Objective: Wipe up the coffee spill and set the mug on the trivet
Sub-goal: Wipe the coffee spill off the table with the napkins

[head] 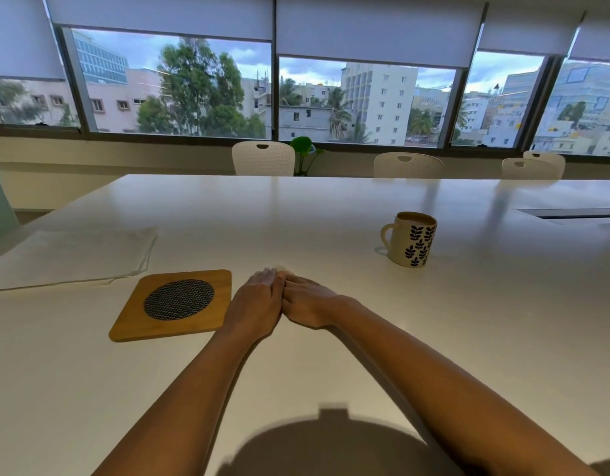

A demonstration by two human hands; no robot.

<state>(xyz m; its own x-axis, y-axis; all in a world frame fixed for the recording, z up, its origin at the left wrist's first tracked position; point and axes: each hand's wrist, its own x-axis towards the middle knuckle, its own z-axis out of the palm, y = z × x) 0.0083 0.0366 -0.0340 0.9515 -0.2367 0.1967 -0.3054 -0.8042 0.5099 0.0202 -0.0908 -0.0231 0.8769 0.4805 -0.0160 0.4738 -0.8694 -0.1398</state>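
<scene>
A cream mug (413, 240) with dark blue leaf prints stands upright on the white table (313, 207), right of centre, full of milky coffee, its handle pointing left. A square wooden trivet (179, 304) with a dark woven round centre lies flat to the left of my hands. Beyond it, at the table's left edge, a folded white cloth (70, 257) is spread out. My left hand (257, 300) and right hand (310, 304) rest palm down side by side on the table, touching each other and holding nothing. I see no spill on the table.
Several white chairs (263, 159) line the far side of the table, with a small green plant (303, 149) behind them below the windows. A long dark slot (571, 213) is set into the tabletop at the far right.
</scene>
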